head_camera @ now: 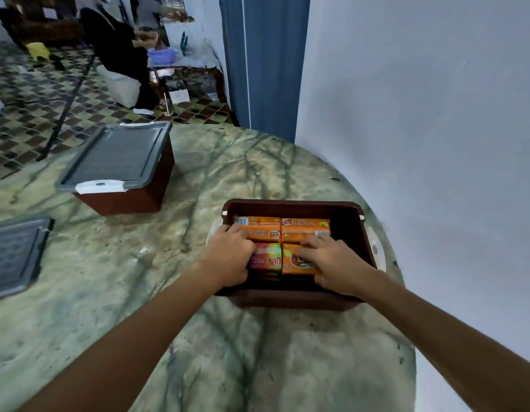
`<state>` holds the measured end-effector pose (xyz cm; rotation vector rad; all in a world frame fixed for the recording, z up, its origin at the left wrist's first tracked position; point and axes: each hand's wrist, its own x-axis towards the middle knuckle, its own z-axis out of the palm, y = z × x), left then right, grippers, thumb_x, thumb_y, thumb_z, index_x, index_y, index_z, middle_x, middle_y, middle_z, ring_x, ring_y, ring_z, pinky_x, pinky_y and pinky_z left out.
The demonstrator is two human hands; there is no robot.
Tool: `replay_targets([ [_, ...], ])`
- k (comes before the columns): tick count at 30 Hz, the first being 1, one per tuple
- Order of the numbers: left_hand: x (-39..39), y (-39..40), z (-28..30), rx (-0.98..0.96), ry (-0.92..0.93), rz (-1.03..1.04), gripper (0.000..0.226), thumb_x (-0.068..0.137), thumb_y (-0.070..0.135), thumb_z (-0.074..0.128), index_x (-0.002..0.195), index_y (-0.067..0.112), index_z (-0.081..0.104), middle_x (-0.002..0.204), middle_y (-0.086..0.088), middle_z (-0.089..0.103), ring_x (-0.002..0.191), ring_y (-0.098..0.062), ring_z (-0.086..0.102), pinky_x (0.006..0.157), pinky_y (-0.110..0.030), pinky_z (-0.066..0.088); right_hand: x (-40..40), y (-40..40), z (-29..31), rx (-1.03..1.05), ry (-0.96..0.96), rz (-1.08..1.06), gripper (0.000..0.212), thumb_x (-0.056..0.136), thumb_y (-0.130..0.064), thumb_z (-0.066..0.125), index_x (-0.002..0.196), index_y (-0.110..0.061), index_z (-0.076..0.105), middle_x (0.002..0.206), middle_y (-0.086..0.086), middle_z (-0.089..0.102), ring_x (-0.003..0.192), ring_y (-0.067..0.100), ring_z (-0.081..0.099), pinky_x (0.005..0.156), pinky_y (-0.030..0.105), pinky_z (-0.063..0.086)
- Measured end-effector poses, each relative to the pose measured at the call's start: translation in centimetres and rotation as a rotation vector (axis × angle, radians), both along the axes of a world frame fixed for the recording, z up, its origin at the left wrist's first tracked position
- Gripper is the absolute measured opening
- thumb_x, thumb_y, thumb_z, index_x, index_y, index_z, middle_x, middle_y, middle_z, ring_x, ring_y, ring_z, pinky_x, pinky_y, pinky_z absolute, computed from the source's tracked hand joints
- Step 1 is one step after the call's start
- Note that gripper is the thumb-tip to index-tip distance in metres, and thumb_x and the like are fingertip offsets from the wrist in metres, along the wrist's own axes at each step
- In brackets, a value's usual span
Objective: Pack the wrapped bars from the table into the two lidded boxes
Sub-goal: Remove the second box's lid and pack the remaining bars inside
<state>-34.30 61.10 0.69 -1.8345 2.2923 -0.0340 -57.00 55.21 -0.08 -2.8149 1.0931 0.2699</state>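
Both my forearms reach up from the bottom of the frame over the green marbled counter (258, 352) into the open brown box (290, 298) at centre right. My left hand (228, 263) curls its fingers (243, 233) around the red-and-green wrapped bar (266, 258) at the box's near left. My right hand (335, 266) lies with fingers (314, 248) spread flat on the orange wrapped bar (299, 263) beside it, gripping nothing. Two more orange bars (281, 228) lie behind these. At upper left stands the second brown box (133, 197), its grey lid (118, 156) on. A loose grey lid (14, 254) lies at the left edge.
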Motion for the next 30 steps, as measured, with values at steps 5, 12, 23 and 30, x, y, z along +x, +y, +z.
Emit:
replay_targets([
  [5, -0.7, -0.6, -0.3, -0.028, -0.044, -0.045, 0.054, 0.076, 0.049, 0.065, 0.120, 0.020, 0.060, 0.128, -0.004, 0.050, 0.121, -0.024, 0.045, 0.099, -0.041, 0.036, 2.1, 0.0, -0.1, -0.092, 0.014, 0.022, 0.050, 0.089, -0.019, 0.057, 0.137, -0.031, 0.049, 0.133, 0.005, 0.043, 0.123, 0.027, 0.037, 0.093, 0.041, 0.039],
  [12, -1.9, -1.7, -1.3, -0.003, -0.018, -0.081, 0.102, 0.067, 0.051, 0.074, 0.147, 0.024, 0.016, 0.150, -0.016, 0.021, 0.136, -0.034, 0.024, 0.107, -0.056, 0.030, 0.6, -0.7, -1.2, 0.192, -0.564, -0.432, 0.050, 0.092, -0.026, 0.057, 0.141, -0.024, 0.045, 0.137, 0.006, 0.041, 0.125, 0.025, 0.041, 0.102, 0.047, 0.042],
  [23, -1.0, -3.7, -3.0, 0.010, -0.122, -0.150, 0.119, 0.064, 0.081, 0.057, 0.152, 0.027, -0.003, 0.155, -0.015, 0.015, 0.136, -0.034, 0.022, 0.105, -0.056, 0.029, 3.5, -3.0, -1.7, 0.977, -1.010, -1.164, 0.056, 0.099, -0.041, 0.044, 0.145, -0.019, 0.021, 0.105, 0.005, 0.058, 0.083, 0.020, 0.063, 0.074, 0.039, 0.056],
  [30, -3.7, -3.4, -3.2, -0.023, -0.055, -0.121, 0.119, 0.062, 0.073, 0.065, 0.151, 0.023, 0.005, 0.154, -0.017, 0.014, 0.137, -0.037, 0.020, 0.106, -0.065, 0.023, 1.4, -4.4, -3.1, 1.100, -0.996, -1.247, 0.055, 0.095, -0.048, 0.048, 0.140, -0.019, 0.036, 0.108, 0.014, 0.068, 0.086, 0.029, 0.072, 0.073, 0.040, 0.058],
])
